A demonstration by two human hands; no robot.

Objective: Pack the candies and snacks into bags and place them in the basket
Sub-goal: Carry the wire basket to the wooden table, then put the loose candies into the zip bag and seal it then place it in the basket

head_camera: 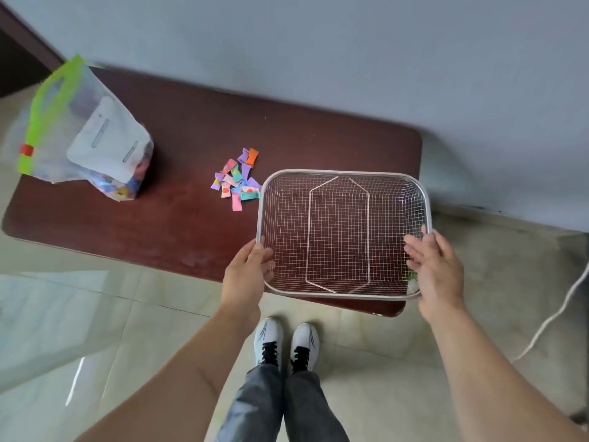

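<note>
A metal wire basket [344,172] sits on the right part of a dark red-brown table [178,224], with nothing inside it. My left hand [247,272] grips its near-left rim. My right hand [436,269] rests against its near-right rim, fingers spread along the edge. Several small candies [237,180] in pink, purple, orange and teal wrappers lie in a loose pile just left of the basket's far-left corner. A clear zip bag [86,132] with a green seal strip and a red slider stands at the table's left end, holding coloured sweets at its bottom.
A grey wall [318,52] runs right behind the table. The floor is pale glossy tile; my feet in white shoes [287,342] stand at the table's near edge. A white cable [554,314] trails over the floor at the right.
</note>
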